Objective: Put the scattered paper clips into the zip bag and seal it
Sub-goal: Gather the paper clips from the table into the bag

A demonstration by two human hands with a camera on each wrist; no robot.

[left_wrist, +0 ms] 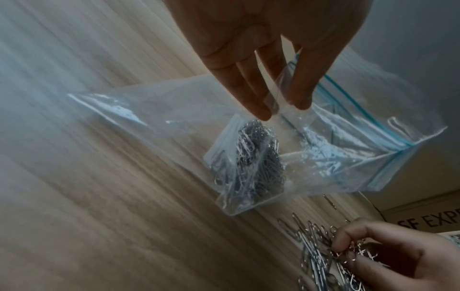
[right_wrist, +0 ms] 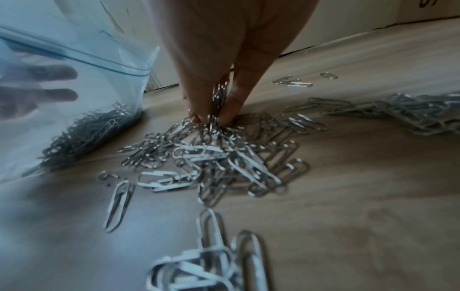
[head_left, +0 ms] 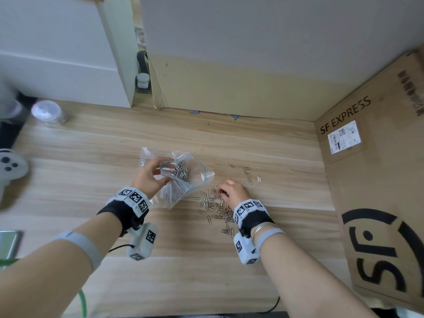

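A clear zip bag (head_left: 197, 174) with a blue zip strip stands open on the wooden table, a heap of silver paper clips (head_left: 181, 173) inside it. My left hand (head_left: 152, 174) pinches the bag's upper edge (left_wrist: 278, 94) between thumb and fingers and holds the mouth open. Just right of the bag, a loose pile of paper clips (head_left: 215, 205) lies on the table. My right hand (head_left: 229, 191) is down on this pile, fingertips pinching a bunch of clips (right_wrist: 219, 104). A few stray clips (head_left: 249, 174) lie farther back to the right.
A large SF Express cardboard box (head_left: 376, 180) walls off the right side. Another cardboard panel (head_left: 229, 88) stands at the back. A clear jar (head_left: 49, 113) and a white controller (head_left: 10, 166) sit at the left, with a phone (head_left: 9, 243) near the front left edge.
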